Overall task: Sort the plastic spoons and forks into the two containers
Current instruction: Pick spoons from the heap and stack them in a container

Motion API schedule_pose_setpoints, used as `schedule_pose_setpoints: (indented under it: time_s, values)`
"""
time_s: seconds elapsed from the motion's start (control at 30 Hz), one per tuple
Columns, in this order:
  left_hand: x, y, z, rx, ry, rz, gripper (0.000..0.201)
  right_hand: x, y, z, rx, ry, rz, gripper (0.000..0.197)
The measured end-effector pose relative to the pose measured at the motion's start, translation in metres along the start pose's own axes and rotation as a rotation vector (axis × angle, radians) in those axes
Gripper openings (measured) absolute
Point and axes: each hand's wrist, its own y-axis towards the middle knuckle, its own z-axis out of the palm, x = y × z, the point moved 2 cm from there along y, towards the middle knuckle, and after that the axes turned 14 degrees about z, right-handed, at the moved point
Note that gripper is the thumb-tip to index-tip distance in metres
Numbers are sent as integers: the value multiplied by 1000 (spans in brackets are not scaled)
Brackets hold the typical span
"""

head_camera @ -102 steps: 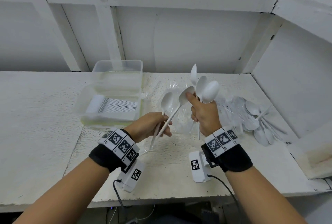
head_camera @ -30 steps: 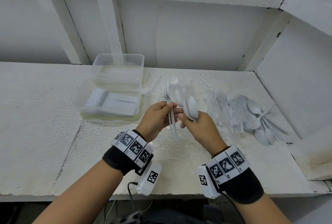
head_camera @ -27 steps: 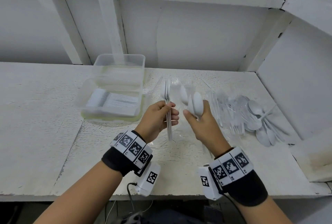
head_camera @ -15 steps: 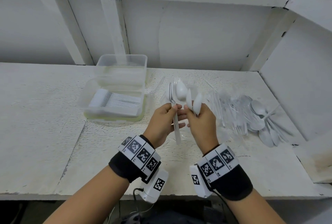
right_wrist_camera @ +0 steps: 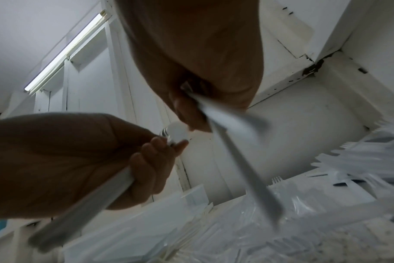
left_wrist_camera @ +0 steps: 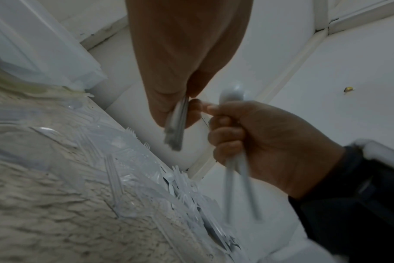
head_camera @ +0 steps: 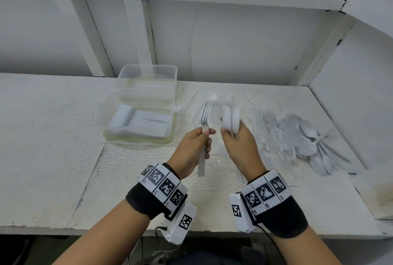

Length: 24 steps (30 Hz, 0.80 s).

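In the head view my left hand [head_camera: 207,135] grips a bundle of white plastic forks [head_camera: 205,116], tines up, handles hanging below the fist. My right hand [head_camera: 228,135] grips a few white spoons [head_camera: 230,119], bowls up, just right of the forks. Both hands hover above the table, a small gap between them. The left wrist view shows the fork handles [left_wrist_camera: 177,128] under my left hand [left_wrist_camera: 187,106] and the spoon handles [left_wrist_camera: 238,186]. A near clear container [head_camera: 102,124] holds a row of white forks; the far container [head_camera: 148,69] behind it looks empty.
A loose pile of clear forks [head_camera: 274,135] and white spoons [head_camera: 319,156] lies on the white table [head_camera: 53,147] at the right, close to the side wall. More clear cutlery [head_camera: 214,97] lies behind my hands. The back wall stands right behind the containers.
Half a second ago my fingertips met over the cutlery; now the hands have drawn slightly apart, forks in the left, spoons in the right. The spoons stand closer together.
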Motion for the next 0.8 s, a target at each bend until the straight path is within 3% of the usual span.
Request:
schedule_pose_setpoints:
  time_s: [0.1,0.27,0.5,0.8]
  values:
    - [-1,1,-2,-18,-30,-4,23,1,1,1,76,54,30,43]
    - [-1,1,-1,-15,-44,-8,24,-2,9,6,57,48,66,10]
    - [-1,0,3,70,-61,12,28,-3,9,19,-107,-50,-90,13]
    - [-1,0,-2,92,74,33,26,2,6,24,5,77,7,16]
